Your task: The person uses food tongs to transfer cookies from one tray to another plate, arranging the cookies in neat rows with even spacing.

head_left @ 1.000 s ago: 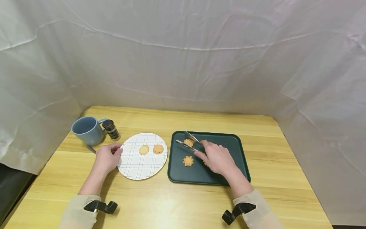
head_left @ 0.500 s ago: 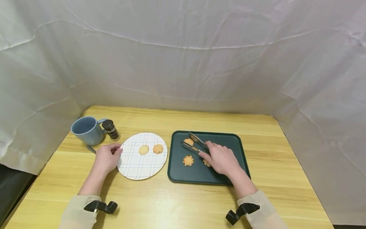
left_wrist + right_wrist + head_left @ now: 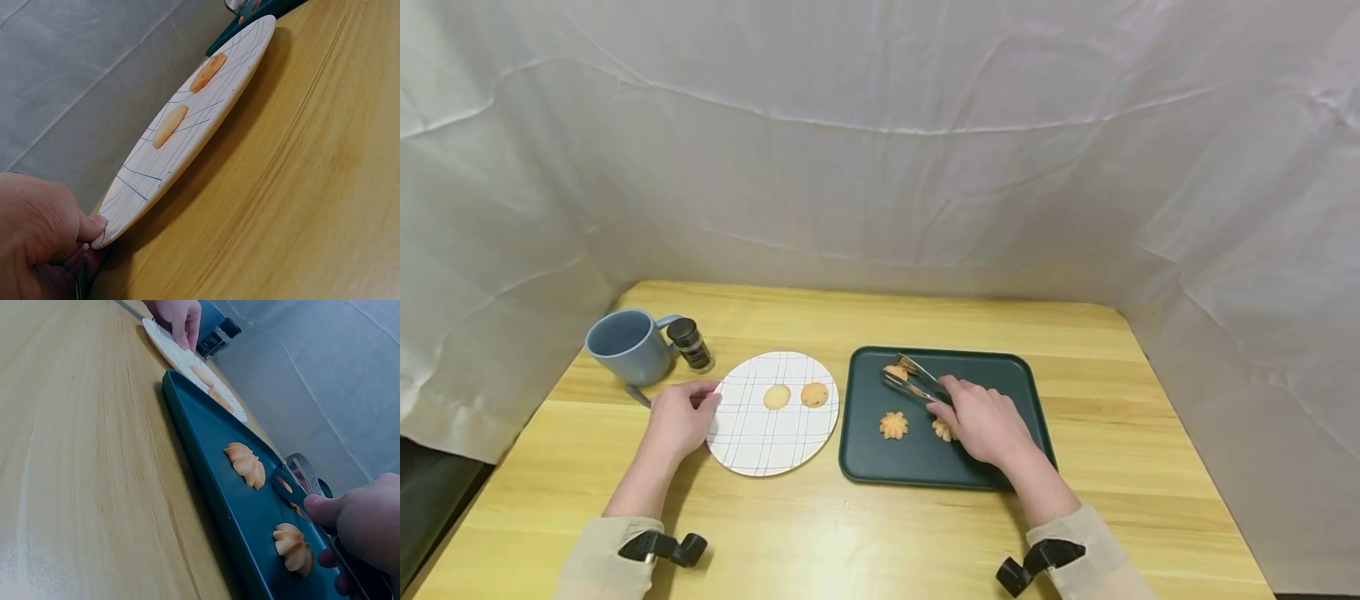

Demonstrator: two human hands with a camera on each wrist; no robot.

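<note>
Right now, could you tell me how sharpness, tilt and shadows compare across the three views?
Head view: evenly lit and sharp, soft shadow under the plate. Left wrist view: horizon steeply tilted, the left hand close and soft. Right wrist view: table foreground blurred, the right hand dim, tongs slightly soft.

two bare hands are seen, the left hand (image 3: 679, 417) and the right hand (image 3: 983, 421), with no rings, gloves or watches visible on them. both forearms are left uncovered from the wrist back toward the elbow. long, loose sleeves of a pale beige cloth are worn, the left sleeve (image 3: 601, 558) and the right sleeve (image 3: 1093, 560), each pushed up and bunched. at each cuff a small black clip-like mount is strapped: one (image 3: 664, 547) on the left, another (image 3: 1037, 563) on the right.
</note>
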